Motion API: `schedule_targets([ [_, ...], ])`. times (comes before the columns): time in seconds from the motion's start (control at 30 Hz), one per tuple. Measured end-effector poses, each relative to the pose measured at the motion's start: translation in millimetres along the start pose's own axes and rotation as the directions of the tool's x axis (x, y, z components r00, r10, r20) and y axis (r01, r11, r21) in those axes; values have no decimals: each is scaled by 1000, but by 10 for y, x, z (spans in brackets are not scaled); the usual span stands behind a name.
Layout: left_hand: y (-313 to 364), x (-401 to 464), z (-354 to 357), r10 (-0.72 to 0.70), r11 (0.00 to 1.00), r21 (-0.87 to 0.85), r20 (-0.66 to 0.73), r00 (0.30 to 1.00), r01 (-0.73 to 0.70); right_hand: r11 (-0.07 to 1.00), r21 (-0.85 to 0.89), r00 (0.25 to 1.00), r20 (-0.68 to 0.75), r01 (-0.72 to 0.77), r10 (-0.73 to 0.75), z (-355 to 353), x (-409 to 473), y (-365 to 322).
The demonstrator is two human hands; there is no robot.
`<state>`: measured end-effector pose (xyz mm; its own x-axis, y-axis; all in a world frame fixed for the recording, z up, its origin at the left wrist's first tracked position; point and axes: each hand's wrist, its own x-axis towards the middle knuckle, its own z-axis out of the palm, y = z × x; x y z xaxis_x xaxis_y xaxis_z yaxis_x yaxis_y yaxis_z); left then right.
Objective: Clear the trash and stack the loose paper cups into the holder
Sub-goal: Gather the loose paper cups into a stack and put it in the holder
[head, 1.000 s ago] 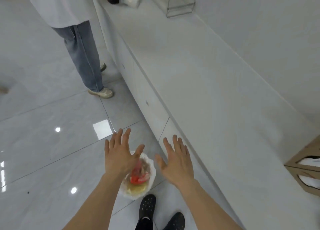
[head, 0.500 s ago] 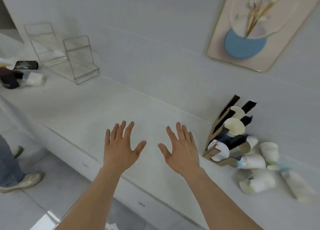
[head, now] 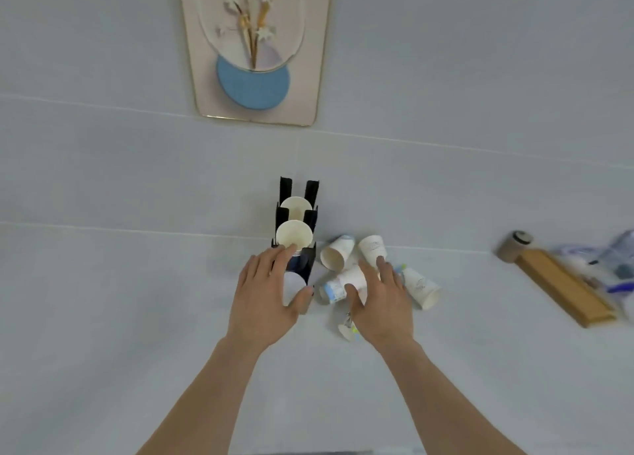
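Observation:
A dark cardboard cup holder (head: 310,200) stands on the white counter (head: 137,317) against the wall, with white paper cups (head: 294,237) in its slots. My left hand (head: 266,298) hovers open over the holder's front, fingers near the middle cup. Right of the holder lie several loose paper cups on their sides: one (head: 337,253) with its mouth toward me, one (head: 372,248) behind my fingers, one (head: 421,288) at the right. My right hand (head: 380,300) is spread open over a lying cup (head: 338,284). A small crumpled scrap (head: 347,329) lies just in front.
At the right of the counter lie a wooden block (head: 566,288), a round roll (head: 514,247) and a bluish plastic bag (head: 617,266). A framed flower picture (head: 255,48) hangs on the wall above the holder.
My view has swung from the floor and a filled trash bag up to the counter and centred on the cup holder. Both open hands now hover over the holder and loose cups.

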<state>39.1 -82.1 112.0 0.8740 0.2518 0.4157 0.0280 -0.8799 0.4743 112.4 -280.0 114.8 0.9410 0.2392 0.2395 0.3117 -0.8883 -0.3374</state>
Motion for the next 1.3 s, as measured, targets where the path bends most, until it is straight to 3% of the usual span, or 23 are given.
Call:
schedule_targets([
  [0.2, 541, 197, 821, 71, 993, -99, 87, 994, -62, 967, 44, 961, 132, -250, 243, 171, 179, 930],
  [0.37, 791, 373, 1608, -2, 995, -94, 232, 973, 25, 923, 91, 889, 317, -374, 329, 406, 464, 1511],
  [0.53, 830, 491, 2263, -191, 975, -21, 430, 882, 221, 847, 194, 778, 534, -495, 332, 707, 773, 1848],
  [0.73, 780, 576, 2645, -386, 898, 43, 550, 740, 437, 619, 314, 595, 739, -719, 316, 984, 987, 1962],
  [0.8, 776, 601, 2721, -412, 873, 23, 567, 713, 487, 549, 357, 578, 759, -755, 301, 1039, 1011, 1972],
  [0.87, 782, 646, 2774, -424, 863, 4, 549, 720, 505, 505, 396, 588, 749, -767, 306, 1069, 1048, 1999],
  [0.97, 792, 733, 2799, -450, 831, -54, 521, 725, 554, 485, 519, 694, 649, -704, 312, 976, 1097, 2033],
  [1.1, 771, 740, 2799, -477, 729, -246, 486, 732, 638, 344, 668, 750, 553, -660, 364, 798, 1161, 2173],
  [1.17, 744, 659, 2820, -488, 699, -295, 469, 737, 651, 383, 634, 714, 414, -671, 565, 825, 1186, 2325],
  [1.23, 751, 571, 2842, -516, 667, -328, 445, 732, 669, 397, 552, 611, 277, -733, 742, 864, 1212, 2474],
  [1.3, 779, 499, 2865, -533, 643, -359, 425, 732, 676, 357, 471, 522, 285, -807, 804, 903, 1246, 2559],
])
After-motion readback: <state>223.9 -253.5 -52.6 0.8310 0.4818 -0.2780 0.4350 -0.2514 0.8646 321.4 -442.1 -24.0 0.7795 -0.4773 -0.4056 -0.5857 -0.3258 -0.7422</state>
